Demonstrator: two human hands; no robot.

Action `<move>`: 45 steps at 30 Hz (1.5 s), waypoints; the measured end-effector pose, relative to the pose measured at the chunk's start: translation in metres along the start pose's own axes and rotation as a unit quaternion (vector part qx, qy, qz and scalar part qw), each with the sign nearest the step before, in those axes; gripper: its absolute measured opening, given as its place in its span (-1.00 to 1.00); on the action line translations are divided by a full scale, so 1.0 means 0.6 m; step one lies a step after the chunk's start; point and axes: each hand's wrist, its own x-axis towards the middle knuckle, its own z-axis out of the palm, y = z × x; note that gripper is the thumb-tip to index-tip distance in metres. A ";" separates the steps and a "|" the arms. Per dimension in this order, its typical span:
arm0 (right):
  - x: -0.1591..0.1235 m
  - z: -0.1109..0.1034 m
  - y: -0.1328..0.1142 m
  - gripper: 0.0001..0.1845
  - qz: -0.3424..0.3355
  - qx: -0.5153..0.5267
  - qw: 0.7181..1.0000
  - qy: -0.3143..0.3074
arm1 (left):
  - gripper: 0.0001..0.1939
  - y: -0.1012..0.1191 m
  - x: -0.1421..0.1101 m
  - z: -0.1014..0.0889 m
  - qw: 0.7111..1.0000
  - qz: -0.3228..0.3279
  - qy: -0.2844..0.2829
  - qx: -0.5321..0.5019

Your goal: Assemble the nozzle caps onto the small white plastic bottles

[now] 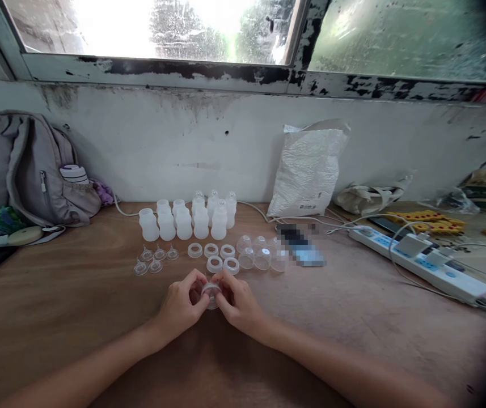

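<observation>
My left hand (178, 303) and right hand (240, 301) both pinching a pale ring (211, 287), five loose rings (214, 270) just beyond, teats (155, 266) leftward, bottles (167, 225) farther back.

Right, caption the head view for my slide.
Left hand and right hand pinch a translucent ring-shaped bottle part before clear nipples, collar rings, domed caps and frosted baby bottles.

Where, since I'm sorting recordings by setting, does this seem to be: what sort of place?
Probably a makeshift indoor workspace, judging by the rows of milky-white, translucent plastic bottles on the brown wooden tabletop and the long white plastic power strip.
</observation>
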 end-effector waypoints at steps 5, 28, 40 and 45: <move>0.000 -0.001 -0.002 -0.82 -0.003 -0.010 1.000 0.003 | -0.83 0.001 0.002 -0.001 1.000 -0.002 -0.013 -0.023; -0.016 0.006 0.002 -0.78 -0.079 -0.091 0.992 -0.038 | -0.89 -0.007 -0.001 0.001 0.998 -0.006 0.003 0.060; -0.020 -0.001 0.004 -0.65 -0.165 -0.137 0.975 -0.062 | -0.85 -0.021 0.002 -0.003 0.999 0.025 0.014 0.042; -0.007 -0.008 0.017 -0.65 -0.128 -0.134 0.983 -0.016 | -0.60 -0.020 0.006 -0.004 0.996 0.023 -0.006 -0.083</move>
